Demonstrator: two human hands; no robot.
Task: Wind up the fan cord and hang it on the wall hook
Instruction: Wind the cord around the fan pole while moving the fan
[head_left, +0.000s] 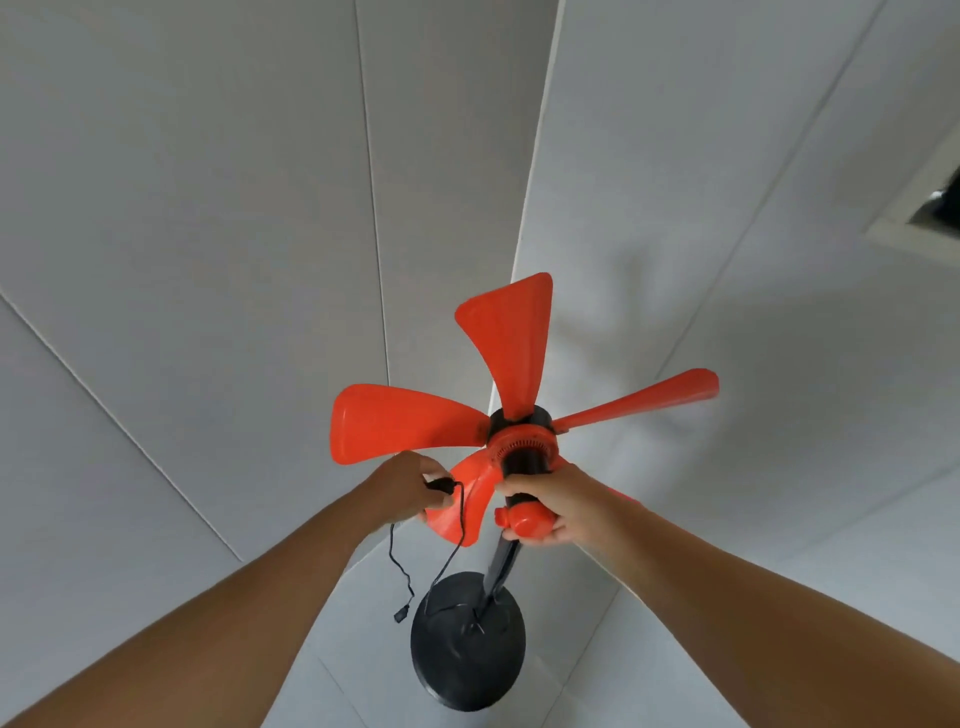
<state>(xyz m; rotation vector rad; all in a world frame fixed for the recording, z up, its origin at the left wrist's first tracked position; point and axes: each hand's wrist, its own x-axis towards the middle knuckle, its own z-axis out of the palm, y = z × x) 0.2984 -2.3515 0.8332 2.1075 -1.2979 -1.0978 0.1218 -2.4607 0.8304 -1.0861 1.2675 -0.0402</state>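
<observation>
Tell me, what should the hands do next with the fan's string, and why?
Probably the left hand should loop the cord into a coil while the right hand steadies the fan. The cord dangles loose toward the base, and no hook is in view.

Fan blades (410, 423) of smooth, slightly glossy orange plastic on a black-and-orange plastic motor housing (522, 441); round base (467, 644) of black plastic with a dull sheen; thin black rubbery cord (449, 540); surrounding wall panels (208, 234) matt, smooth, pale grey.
</observation>
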